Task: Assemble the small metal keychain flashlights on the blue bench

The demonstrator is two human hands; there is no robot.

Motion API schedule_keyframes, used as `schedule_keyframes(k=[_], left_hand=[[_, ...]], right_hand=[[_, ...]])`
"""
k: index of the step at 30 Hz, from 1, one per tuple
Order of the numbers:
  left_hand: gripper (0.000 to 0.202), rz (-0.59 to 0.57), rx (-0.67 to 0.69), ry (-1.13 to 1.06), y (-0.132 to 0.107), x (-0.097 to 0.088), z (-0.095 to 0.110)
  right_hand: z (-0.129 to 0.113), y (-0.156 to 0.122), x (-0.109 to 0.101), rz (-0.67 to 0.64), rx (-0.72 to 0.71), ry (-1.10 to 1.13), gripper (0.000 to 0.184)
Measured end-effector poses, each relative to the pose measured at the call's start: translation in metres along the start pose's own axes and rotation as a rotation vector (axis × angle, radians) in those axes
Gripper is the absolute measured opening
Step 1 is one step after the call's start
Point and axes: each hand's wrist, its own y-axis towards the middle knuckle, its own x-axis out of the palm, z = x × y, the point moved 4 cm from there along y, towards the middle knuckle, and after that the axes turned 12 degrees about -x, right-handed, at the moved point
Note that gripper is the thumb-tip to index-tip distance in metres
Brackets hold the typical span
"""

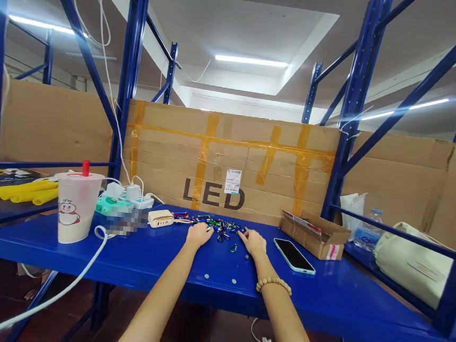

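Observation:
Both my hands rest on a blue metal shelf (164, 261) at a scatter of small coloured carabiner clips (223, 226). My left hand (198, 235) lies at the left edge of the pile with its fingers curled down among the clips. My right hand (252, 241), with a bead bracelet (274, 284) on its wrist, sits at the right edge, fingers bent onto the shelf. One green clip (233, 247) lies loose between the hands. What either hand grips is too small to make out.
A white lidded cup (76, 205) with a red straw stands at left, with a white cable (61, 289), tissue pack (112, 205) and chargers (160, 218) nearby. A phone (294, 255) and small cardboard box (314, 234) lie at right. A taped LED carton (228, 166) backs the shelf.

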Motion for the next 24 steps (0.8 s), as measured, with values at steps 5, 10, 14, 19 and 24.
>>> schedule_keyframes(k=[5, 10, 14, 19, 24], left_hand=[[0.042, -0.013, 0.004, 0.01, 0.001, 0.0, 0.0002], [0.043, -0.006, 0.005, 0.029, 0.001, -0.0019, 0.0012], [0.044, 0.007, 0.017, 0.024, 0.0006, -0.0028, 0.0028], [0.042, 0.02, 0.032, 0.005, -0.0013, -0.0048, 0.005], [0.038, 0.034, 0.037, -0.001, -0.0026, -0.0068, 0.006]], right_hand=[[0.0015, 0.0014, 0.0038, -0.015, 0.022, 0.0, 0.033], [0.0016, 0.0019, 0.004, -0.028, 0.028, 0.024, 0.034], [0.0012, 0.0015, 0.0026, -0.026, 0.033, 0.025, 0.032], [0.0009, 0.0011, 0.0022, -0.044, 0.035, 0.024, 0.033], [0.0011, 0.0009, 0.0018, -0.041, 0.043, 0.023, 0.033]])
